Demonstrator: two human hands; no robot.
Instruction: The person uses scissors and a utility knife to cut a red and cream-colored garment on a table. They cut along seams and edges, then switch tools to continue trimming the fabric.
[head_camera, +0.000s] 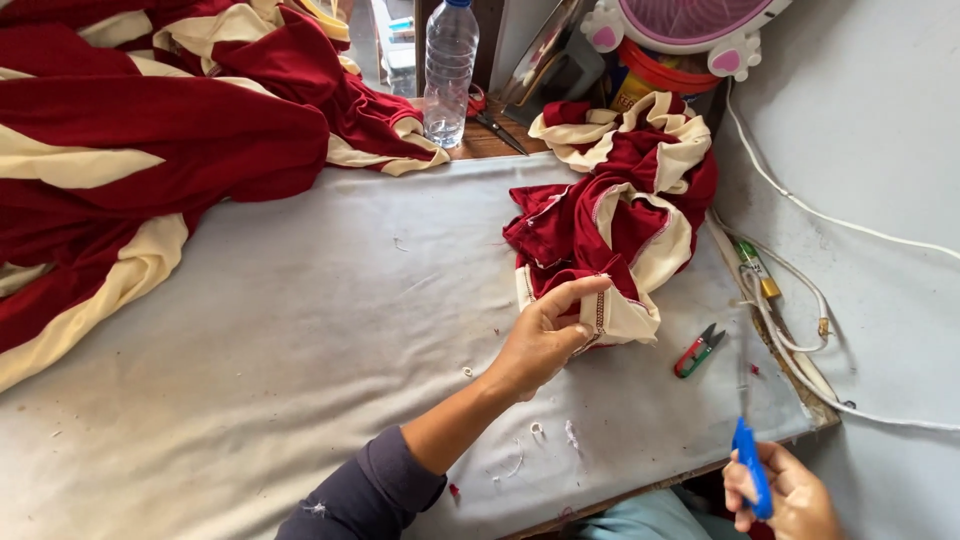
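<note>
1. I see the left hand (545, 340) reaching over the table (300, 340), thumb and fingers pinched on the edge of a bunched red-and-cream garment (615, 225).
2. The garment sits mid-right on the table, crumpled in a heap; the pinched part is a cream trim edge at its near side.
3. The right hand (790, 495) is low at the table's near right corner, fist closed round a blue thread snipper (750, 465), off the cloth.
4. A second snipper, red and green (698, 350), lies on the table just right of the garment, untouched.
5. Containers: a clear plastic bottle (448, 70) with a blue cap stands upright at the far edge; it looks mostly empty, I can't tell the exact level.
6. An orange-red tub (665, 75) sits behind the garment under a pink fan (690, 25); contents hidden.
7. A big pile of the same red-and-cream cloth (140, 150) fills the far left.
8. Scissors (495, 125) lie by the bottle.
9. White cables (800, 300) run along the right edge.
10. Thread scraps (570, 435) dot the table near the left forearm.
</note>
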